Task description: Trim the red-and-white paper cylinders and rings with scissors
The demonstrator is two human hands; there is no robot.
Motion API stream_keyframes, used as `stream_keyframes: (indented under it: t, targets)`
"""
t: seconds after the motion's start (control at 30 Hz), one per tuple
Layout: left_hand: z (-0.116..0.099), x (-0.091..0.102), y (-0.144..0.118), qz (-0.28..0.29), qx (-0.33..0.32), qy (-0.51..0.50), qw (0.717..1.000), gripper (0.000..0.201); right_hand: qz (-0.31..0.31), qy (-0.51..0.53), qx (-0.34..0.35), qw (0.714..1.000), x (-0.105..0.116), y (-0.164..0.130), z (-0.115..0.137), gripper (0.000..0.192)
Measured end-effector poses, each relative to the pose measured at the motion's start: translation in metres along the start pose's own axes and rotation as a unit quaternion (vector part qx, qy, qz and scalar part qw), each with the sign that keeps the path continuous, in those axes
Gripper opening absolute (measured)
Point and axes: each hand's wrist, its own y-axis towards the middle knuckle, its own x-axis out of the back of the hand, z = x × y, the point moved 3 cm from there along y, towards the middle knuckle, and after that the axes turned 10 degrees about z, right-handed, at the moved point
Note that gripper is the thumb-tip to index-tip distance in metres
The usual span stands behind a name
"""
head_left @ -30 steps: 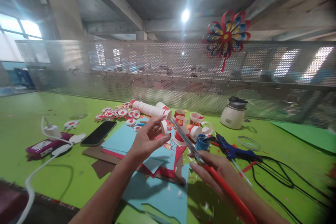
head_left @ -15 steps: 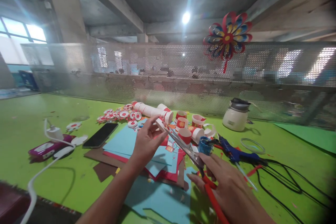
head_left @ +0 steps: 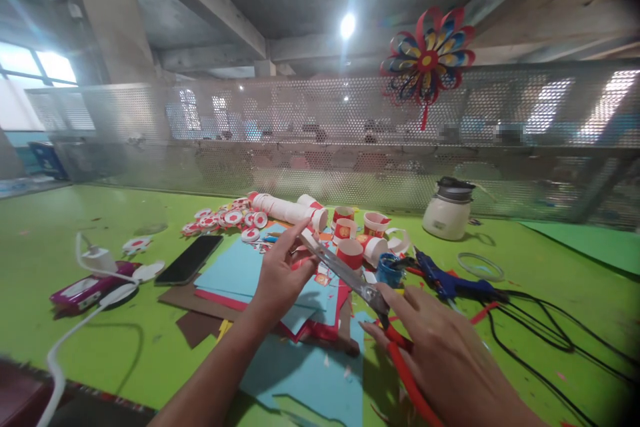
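My left hand (head_left: 283,270) pinches a small white paper cup piece (head_left: 309,238) between thumb and fingers, above the sheets of blue paper (head_left: 227,277). Most of that piece is hidden by the fingers. My right hand (head_left: 430,333) is wrapped around the red handles of a pair of scissors (head_left: 367,292). The scissor blades point up and left, their tips at the white piece. Just beyond the blades stand several red and white paper cups (head_left: 349,254), some of them cut down or lying on their sides.
Cut red-and-white cup bottoms (head_left: 233,217) lie piled beside a stack of paper cups (head_left: 280,208). A phone (head_left: 189,260) and a purple power strip (head_left: 93,287) are at left. At right are a blue glue gun (head_left: 445,282), its black cable, and a white jar (head_left: 447,217). Perforated metal panels stand behind.
The scissor blades look closer together at the white piece. Both hands stay in nearly the same place, and the whole view has shifted slightly.
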Motion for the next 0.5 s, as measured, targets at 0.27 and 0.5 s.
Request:
stream_keyframes:
  t: [0.27, 0.5]
  targets:
    - [0.0019, 0.0021, 0.0002, -0.017, -0.026, 0.131, 0.991, 0.058, 0.027, -0.015, -0.005, 1.0, 0.0045, 0.0004, -0.0019, 0.038]
    - [-0.0001, 0.0, -0.0018, -0.031, -0.053, 0.118, 0.991, 0.056, -0.026, -0.024, 0.028, 0.999, 0.0037, -0.0001, -0.002, 0.041]
